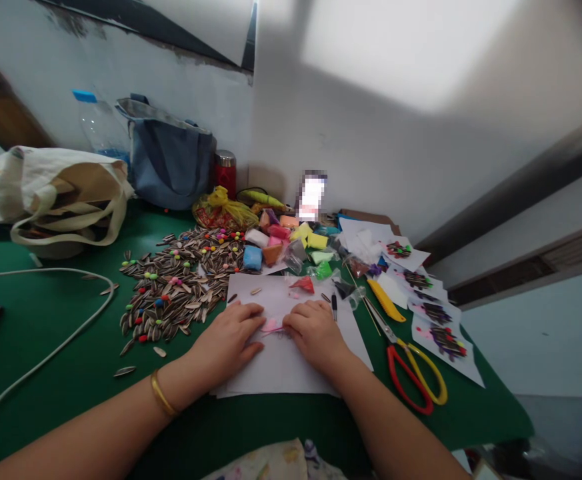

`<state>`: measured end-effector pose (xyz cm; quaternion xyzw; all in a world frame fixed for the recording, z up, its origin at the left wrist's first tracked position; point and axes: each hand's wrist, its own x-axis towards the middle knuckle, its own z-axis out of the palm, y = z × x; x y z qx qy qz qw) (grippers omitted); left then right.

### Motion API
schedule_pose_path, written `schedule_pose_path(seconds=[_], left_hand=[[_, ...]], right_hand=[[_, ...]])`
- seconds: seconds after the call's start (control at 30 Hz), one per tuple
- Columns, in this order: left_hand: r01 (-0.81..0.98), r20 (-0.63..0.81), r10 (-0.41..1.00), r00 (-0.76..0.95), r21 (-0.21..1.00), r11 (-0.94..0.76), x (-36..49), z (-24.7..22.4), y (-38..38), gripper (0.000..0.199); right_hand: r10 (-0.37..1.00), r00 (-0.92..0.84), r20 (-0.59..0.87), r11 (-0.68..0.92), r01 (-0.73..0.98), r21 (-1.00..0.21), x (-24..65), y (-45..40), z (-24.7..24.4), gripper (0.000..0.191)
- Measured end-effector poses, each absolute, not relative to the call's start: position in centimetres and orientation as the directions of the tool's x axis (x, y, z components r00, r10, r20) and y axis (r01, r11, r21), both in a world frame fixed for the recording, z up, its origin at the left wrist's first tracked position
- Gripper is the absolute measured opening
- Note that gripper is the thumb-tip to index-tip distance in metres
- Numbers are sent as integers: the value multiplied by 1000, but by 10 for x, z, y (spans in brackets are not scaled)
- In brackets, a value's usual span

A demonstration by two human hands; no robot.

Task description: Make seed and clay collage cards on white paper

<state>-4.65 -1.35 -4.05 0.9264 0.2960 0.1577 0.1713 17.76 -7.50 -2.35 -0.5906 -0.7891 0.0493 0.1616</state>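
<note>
White paper sheets (291, 373) lie on the green table in front of me. On them sits a small flat pink piece (272, 325) between my hands. My left hand (233, 337) rests on the paper with its fingers apart, the fingertips at the pink piece's left side. The fingers of my right hand (313, 327) are bent together at its right edge; whatever they pinch is too small to make out. A red clay piece (303, 285) and a black pen (334, 307) lie further up the paper.
Striped seeds (181, 287) are heaped at the left. Coloured clay packs (273, 253) stand behind the paper. Scissors (395, 340), a yellow cutter (385, 300) and decorated papers (443, 333) lie at the right. A cable (65, 353), bags (171, 160) and a phone (311, 197) are also there.
</note>
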Motion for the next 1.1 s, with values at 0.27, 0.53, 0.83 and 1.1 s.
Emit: schedule_pose_path(seconds=[0.27, 0.53, 0.83, 1.1], left_hand=[[488, 198, 599, 776, 413, -769, -47, -41, -13, 37], [496, 190, 602, 775, 407, -767, -46, -40, -13, 37], [499, 198, 607, 770, 407, -765, -45, -41, -14, 38], [497, 201, 609, 767, 414, -762, -45, -40, -14, 37]], right_hand=[[951, -254, 177, 295, 918, -266, 178, -73, -25, 11], [945, -273, 181, 306, 932, -196, 176, -75, -27, 10], [931, -302, 203, 323, 943, -79, 171, -78, -27, 9], [916, -340, 213, 351, 936, -14, 164, -80, -24, 6]])
